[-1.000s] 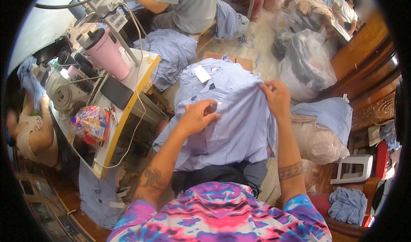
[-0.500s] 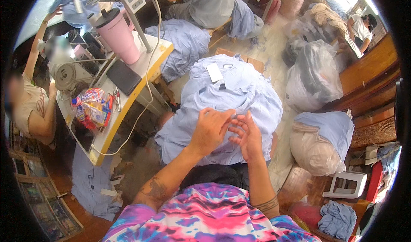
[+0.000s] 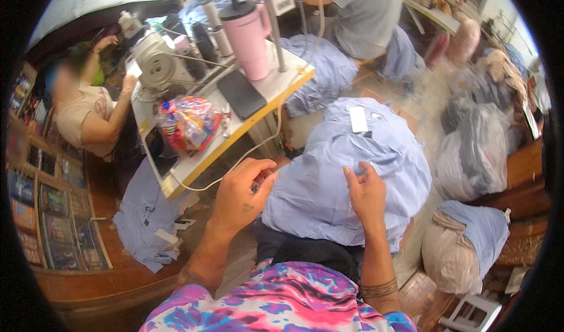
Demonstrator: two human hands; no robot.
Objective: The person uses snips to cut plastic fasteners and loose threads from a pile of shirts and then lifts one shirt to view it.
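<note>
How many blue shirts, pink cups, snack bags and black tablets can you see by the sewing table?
Blue shirts: 2, one on the lap, one on the floor
Pink cup: 1
Snack bag: 1
Black tablet: 1
Total: 5

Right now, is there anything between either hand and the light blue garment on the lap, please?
Nothing visible does. The right hand already rests on the light blue garment, fingers pinching the cloth. The left hand is raised at the garment's left edge, fingertips pinched together, with no object between them.
</note>
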